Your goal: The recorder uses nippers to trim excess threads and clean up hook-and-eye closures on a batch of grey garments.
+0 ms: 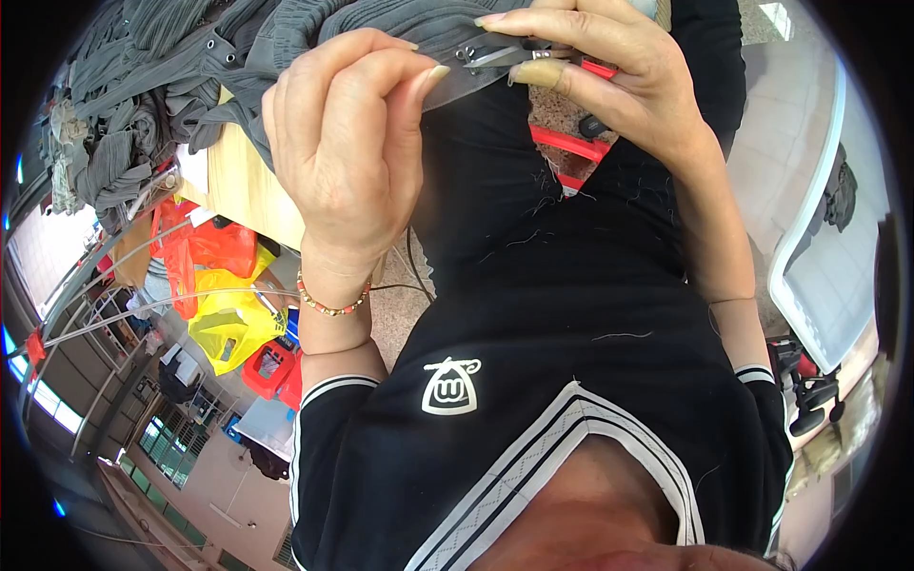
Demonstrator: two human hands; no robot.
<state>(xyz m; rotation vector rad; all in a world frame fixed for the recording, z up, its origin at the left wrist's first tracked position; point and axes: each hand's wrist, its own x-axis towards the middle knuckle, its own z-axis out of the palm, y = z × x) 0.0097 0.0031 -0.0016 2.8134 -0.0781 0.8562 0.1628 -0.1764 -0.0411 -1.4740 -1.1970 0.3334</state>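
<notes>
A grey ribbed knit garment with metal eyelets lies across the far side, its edge reaching over my lap. My left hand is closed at that edge, thumb and index finger pinched together. Whether cloth or a thread is between those fingertips I cannot make out. In my right hand is a small pair of metal thread snips, held between thumb and fingers. Their blades point left, toward the left fingertips, close to small metal eyelets on the cloth. Yellowish tape wraps the right thumb.
More grey garments are heaped at the far left, by a pale wooden tabletop. Below it hang red and yellow plastic bags, near a red crate. A large white surface stands to the right.
</notes>
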